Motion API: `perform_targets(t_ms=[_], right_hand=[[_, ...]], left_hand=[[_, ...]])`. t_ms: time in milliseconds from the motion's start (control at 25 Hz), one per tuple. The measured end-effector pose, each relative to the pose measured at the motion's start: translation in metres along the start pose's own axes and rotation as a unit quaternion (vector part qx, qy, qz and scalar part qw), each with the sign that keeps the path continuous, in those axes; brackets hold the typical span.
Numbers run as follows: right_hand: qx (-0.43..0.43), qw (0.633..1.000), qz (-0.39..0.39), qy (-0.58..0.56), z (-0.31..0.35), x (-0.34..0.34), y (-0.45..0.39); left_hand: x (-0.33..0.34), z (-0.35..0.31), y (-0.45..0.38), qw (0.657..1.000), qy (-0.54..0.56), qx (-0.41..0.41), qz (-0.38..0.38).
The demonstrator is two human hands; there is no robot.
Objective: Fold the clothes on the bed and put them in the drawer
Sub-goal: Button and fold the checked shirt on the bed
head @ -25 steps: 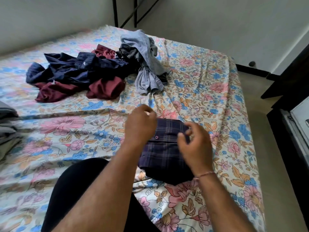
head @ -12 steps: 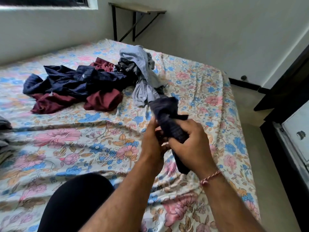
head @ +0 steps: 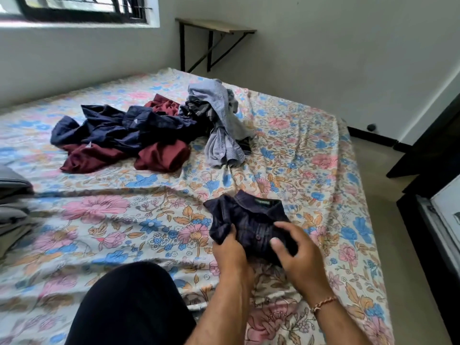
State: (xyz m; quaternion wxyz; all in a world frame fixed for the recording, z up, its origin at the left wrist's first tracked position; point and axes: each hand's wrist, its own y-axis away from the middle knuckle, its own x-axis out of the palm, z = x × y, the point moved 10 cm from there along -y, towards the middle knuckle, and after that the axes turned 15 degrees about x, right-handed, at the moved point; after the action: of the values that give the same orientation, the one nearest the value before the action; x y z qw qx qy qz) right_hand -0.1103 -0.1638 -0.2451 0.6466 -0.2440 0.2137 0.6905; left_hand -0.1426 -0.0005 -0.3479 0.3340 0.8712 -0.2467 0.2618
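Folded dark plaid shirt (head: pixel 251 220) on the bed (head: pixel 124 220), collar pointing away; left hand (head: pixel 230 250) grip pinches its near-left edge, right hand (head: pixel 296 252) grip clamps near-right edge, drawer side right.

Soft daylight from a window (head: pixel 79 11) at upper left fills the room evenly, casting only faint shadows on the bed (head: pixel 124 220). Wide-angle distortion bends the edges, and the left margin is smeared with blur.

left hand (head: pixel 230 250) + right hand (head: pixel 297 255) grip dark plaid shirt (head: pixel 251 220) | on floral bed (head: pixel 124 220) | unfolded clothes pile (head: pixel 139 135) beyond
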Motion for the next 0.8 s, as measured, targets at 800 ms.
perform_targets(t_ms=[800], right_hand=[[0.012,0.881,0.414,-0.23,0.278,0.275,0.118]], left_hand=[[-0.256,-0.422,0.007,0.946,-0.093,0.31,-0.004]])
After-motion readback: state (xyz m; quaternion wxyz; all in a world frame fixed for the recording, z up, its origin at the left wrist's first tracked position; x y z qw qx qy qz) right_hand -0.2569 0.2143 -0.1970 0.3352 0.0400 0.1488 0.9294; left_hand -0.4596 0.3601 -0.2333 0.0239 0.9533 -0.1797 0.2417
